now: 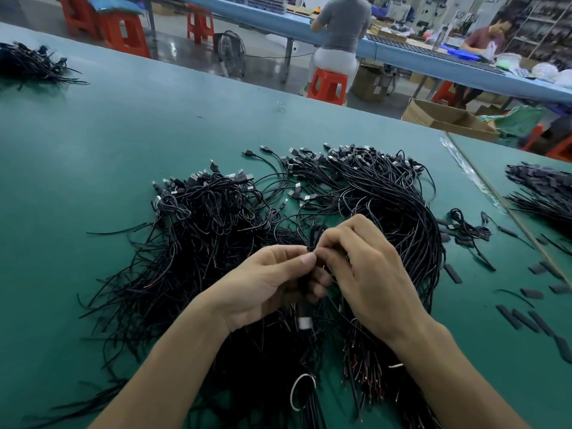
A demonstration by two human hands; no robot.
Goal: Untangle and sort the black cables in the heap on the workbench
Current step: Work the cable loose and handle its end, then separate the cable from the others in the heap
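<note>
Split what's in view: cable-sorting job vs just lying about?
Job: cable heap; held cable, pinched by left hand and right hand; far-left bundle and right bundle, likely sorted.
Lying about: black sleeve pieces, cardboard box, floor fan, red stool.

Both hands [312,274] meet above the cable heap [216,243] on the workbench [93,134].

We see everything through one wide-angle camera worn on the head, looking forward and down across the flat teal-green table [123,134]. It sits close above the bare left hand [263,283] and right hand [368,274], which fill the lower middle over the tangled heap of thin black cables [216,230] (the frame is tilted, so the table's far edge slants down to the right). Farther off, a long blue table [272,18] crosses the top.
</note>
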